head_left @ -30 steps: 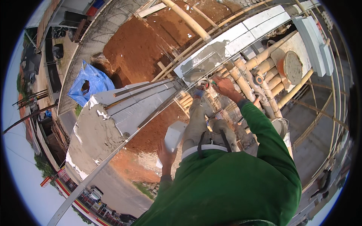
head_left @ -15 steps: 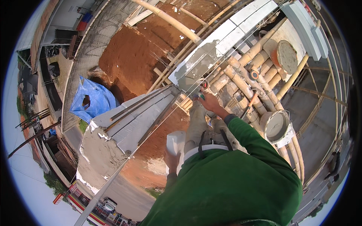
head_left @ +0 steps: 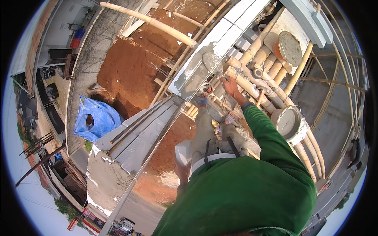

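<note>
Close by the person's left hip, the left hand (head_left: 181, 172) grips a pale board (head_left: 183, 152) at its near edge, seemingly tucked in there for steadiness; the lie of its fingers is too small to tell. Farther out, the right hand (head_left: 232, 87) is curled, apparently pinching the mostly hidden handle of a trowel (head_left: 211, 61), whose blade reaches over the left edge of the bamboo platform (head_left: 239, 75) to the grey mortar (head_left: 187, 82) on the near end of the block wall (head_left: 228, 33). A mortar bucket (head_left: 274, 117) stands at the platform's near right edge and an orange bucket (head_left: 278, 52) near its far end, both probably set there for easy reach. The wall's top is smeared grey here, bare white farther along. Beyond lie red soil (head_left: 134, 67), a blue tarp (head_left: 96, 130) and an open-air roadside.
</note>
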`<state>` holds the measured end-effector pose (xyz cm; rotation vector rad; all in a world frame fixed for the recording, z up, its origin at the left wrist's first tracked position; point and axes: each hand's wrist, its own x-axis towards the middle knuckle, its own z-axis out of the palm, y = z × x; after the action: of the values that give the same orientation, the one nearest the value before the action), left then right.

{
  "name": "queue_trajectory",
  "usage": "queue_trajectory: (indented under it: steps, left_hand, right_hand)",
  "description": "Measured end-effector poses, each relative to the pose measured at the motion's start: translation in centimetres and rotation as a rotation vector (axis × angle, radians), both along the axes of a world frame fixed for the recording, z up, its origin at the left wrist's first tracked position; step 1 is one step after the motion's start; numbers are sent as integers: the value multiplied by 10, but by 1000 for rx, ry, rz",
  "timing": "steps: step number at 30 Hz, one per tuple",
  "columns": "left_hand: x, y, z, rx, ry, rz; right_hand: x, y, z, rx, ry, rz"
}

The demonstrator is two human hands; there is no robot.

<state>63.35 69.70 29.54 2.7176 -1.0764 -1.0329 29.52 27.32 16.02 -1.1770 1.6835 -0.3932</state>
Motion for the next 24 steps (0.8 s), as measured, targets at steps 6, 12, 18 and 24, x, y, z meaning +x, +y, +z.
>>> queue_trajectory:
  steps: [6,12,18,24]
  left_hand:
    - [12,-2,-10,89,-3,0]
    - [20,-5,-4,126,-4,-23]
    - [25,-9,-18,129,-14,2]
    - [24,3,-34,-10,-98,-79]
  right_hand:
    - [51,21,-45,118,-264,-273]
    - [38,108,-46,156,-143,-231]
    - [13,171,-4,262,80,-144]
    - [30,115,37,8,176,278]
